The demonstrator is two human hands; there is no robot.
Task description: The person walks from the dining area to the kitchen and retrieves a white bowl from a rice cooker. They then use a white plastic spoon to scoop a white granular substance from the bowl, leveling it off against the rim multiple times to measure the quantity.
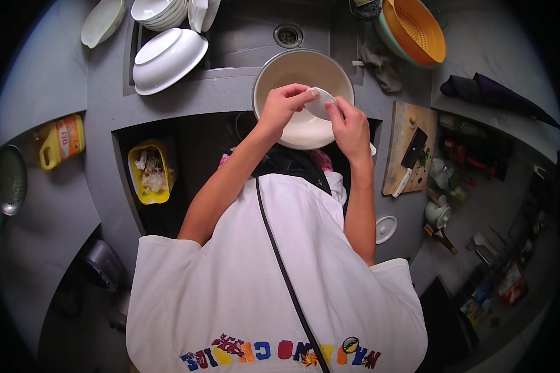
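Note:
Between the fingertips of both hands is a thin white rounded piece point(321, 103), which looks like a small dish; its exact kind is hard to tell. My left hand point(283, 105) pinches its upper left edge with thumb and fingers. On the opposite side, my right hand point(351, 125) grips the right edge. Both hands are above a large round pot point(303, 63) with a cream inside and a metal rim. The pot is at the counter's front edge, just before the sink point(242, 46). My hands and the white piece hide part of its inside.
An overturned white bowl point(170, 60) and stacked white bowls point(161, 14) are at the sink's left. An orange colander point(415, 32) and a grey cloth point(381, 67) are right. A cleaver point(413, 151) lies on a wooden cutting board point(396, 135). A yellow bin point(161, 196) holds scraps.

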